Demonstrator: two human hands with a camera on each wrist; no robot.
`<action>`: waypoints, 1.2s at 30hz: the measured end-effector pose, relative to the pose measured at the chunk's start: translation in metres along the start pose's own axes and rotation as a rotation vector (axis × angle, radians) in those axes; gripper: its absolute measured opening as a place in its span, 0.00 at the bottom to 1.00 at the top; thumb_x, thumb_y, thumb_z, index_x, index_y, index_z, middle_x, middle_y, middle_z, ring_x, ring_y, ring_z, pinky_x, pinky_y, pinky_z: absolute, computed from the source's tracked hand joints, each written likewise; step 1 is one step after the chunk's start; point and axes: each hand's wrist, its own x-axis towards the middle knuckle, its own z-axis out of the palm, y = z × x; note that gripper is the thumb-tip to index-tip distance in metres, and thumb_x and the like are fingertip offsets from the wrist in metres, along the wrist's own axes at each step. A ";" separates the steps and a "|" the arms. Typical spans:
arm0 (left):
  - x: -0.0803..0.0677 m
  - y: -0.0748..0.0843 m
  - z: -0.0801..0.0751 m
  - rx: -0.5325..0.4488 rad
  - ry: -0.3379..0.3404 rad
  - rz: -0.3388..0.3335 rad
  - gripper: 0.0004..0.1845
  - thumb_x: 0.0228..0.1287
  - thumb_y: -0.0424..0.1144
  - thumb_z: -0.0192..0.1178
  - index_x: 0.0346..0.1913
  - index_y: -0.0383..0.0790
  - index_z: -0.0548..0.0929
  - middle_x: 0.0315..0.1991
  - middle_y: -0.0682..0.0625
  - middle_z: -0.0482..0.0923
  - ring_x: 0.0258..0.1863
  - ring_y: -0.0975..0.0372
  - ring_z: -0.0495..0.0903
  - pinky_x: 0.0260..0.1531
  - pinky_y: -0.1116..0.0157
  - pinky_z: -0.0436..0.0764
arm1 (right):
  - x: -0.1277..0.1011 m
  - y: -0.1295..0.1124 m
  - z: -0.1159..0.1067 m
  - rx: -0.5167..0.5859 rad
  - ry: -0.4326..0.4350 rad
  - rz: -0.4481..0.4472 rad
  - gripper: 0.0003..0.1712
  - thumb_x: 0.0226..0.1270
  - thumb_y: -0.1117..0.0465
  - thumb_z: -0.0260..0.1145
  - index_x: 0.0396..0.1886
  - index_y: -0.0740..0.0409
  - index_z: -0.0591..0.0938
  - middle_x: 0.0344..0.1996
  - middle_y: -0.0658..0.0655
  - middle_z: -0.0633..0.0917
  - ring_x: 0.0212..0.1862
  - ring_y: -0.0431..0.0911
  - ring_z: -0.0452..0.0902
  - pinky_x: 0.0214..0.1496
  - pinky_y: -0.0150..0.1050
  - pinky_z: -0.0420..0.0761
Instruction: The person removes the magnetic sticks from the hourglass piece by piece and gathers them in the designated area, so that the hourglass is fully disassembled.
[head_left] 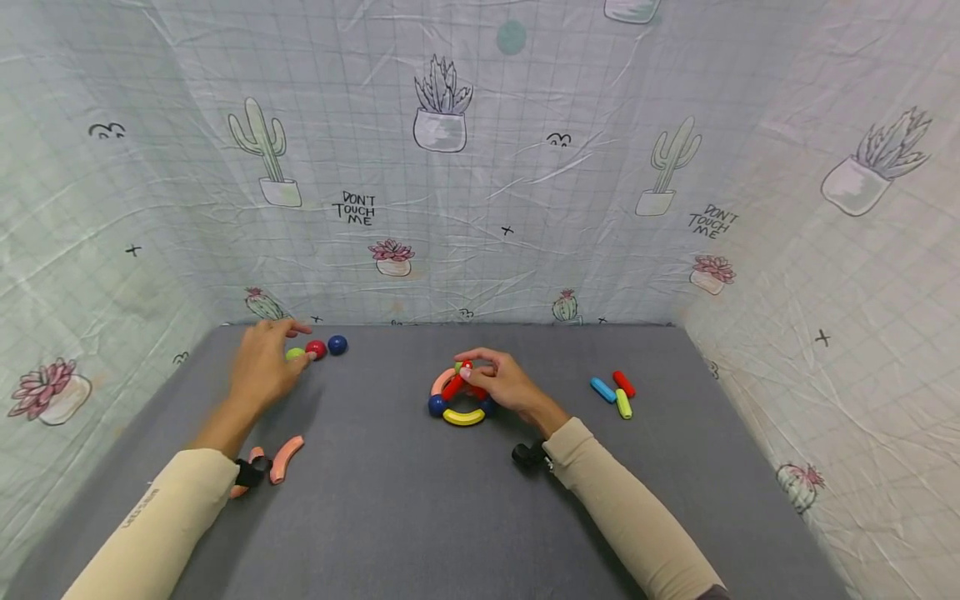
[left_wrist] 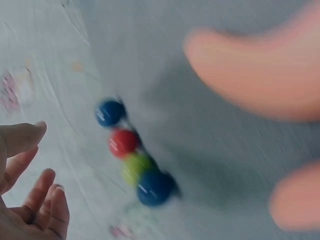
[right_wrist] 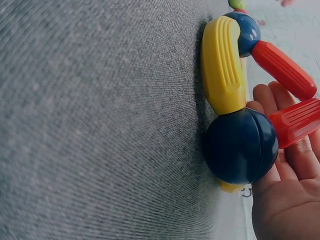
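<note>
My left hand [head_left: 264, 360] reaches over a row of small balls, fingers spread and nothing held. In the left wrist view the row runs blue ball [left_wrist: 110, 112], red ball [left_wrist: 123, 142], green ball [left_wrist: 138, 169] and second blue ball [left_wrist: 156, 188]; the hand covers that last one in the head view. With thumb and fingertips, my right hand [head_left: 504, 383] pinches the top of a ball-and-stick structure. Its base shows a yellow curved stick [head_left: 464, 417], a peach curved stick [head_left: 442, 382] and dark blue balls [right_wrist: 240, 145]. Red sticks [right_wrist: 285, 70] slant up toward the fingers.
Two loose peach curved sticks [head_left: 286, 459] lie by the left wrist, one partly hidden by its black camera [head_left: 253, 472]. Blue [head_left: 603, 390], red [head_left: 624, 383] and green [head_left: 624, 403] straight sticks lie at right. A cactus-print cloth [head_left: 480, 183] encloses the grey table [head_left: 390, 517].
</note>
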 end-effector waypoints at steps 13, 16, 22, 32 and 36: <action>-0.017 0.095 0.046 -0.184 -0.194 0.196 0.20 0.66 0.39 0.75 0.59 0.41 0.85 0.50 0.41 0.87 0.50 0.46 0.82 0.51 0.46 0.81 | -0.007 0.000 -0.002 -0.057 0.019 -0.079 0.28 0.78 0.60 0.69 0.73 0.61 0.76 0.50 0.62 0.92 0.53 0.58 0.88 0.52 0.35 0.84; -0.022 0.113 0.062 -0.211 -0.238 0.232 0.21 0.65 0.39 0.76 0.59 0.41 0.86 0.49 0.43 0.88 0.48 0.48 0.82 0.49 0.49 0.81 | -0.011 0.000 -0.003 -0.066 0.032 -0.076 0.29 0.75 0.62 0.71 0.73 0.60 0.77 0.51 0.62 0.92 0.50 0.50 0.89 0.53 0.37 0.86; -0.027 0.134 0.089 -0.239 -0.314 0.264 0.21 0.63 0.40 0.78 0.58 0.44 0.87 0.47 0.47 0.88 0.47 0.51 0.83 0.48 0.52 0.82 | -0.016 -0.001 -0.003 -0.071 0.045 -0.120 0.33 0.69 0.71 0.74 0.72 0.61 0.77 0.51 0.68 0.90 0.49 0.51 0.91 0.55 0.43 0.89; -0.026 0.134 0.110 -0.244 -0.362 0.233 0.18 0.57 0.38 0.82 0.48 0.41 0.88 0.40 0.47 0.84 0.38 0.57 0.81 0.42 0.58 0.80 | -0.027 -0.002 0.002 -0.386 0.235 -0.115 0.18 0.61 0.67 0.81 0.50 0.57 0.88 0.42 0.56 0.92 0.40 0.44 0.88 0.44 0.36 0.88; -0.025 0.134 0.113 -0.237 -0.370 0.229 0.17 0.56 0.39 0.82 0.46 0.40 0.88 0.39 0.47 0.82 0.37 0.59 0.79 0.41 0.59 0.80 | -0.028 -0.003 0.005 -0.499 0.272 -0.141 0.14 0.61 0.65 0.82 0.44 0.56 0.88 0.38 0.53 0.91 0.38 0.42 0.86 0.42 0.35 0.87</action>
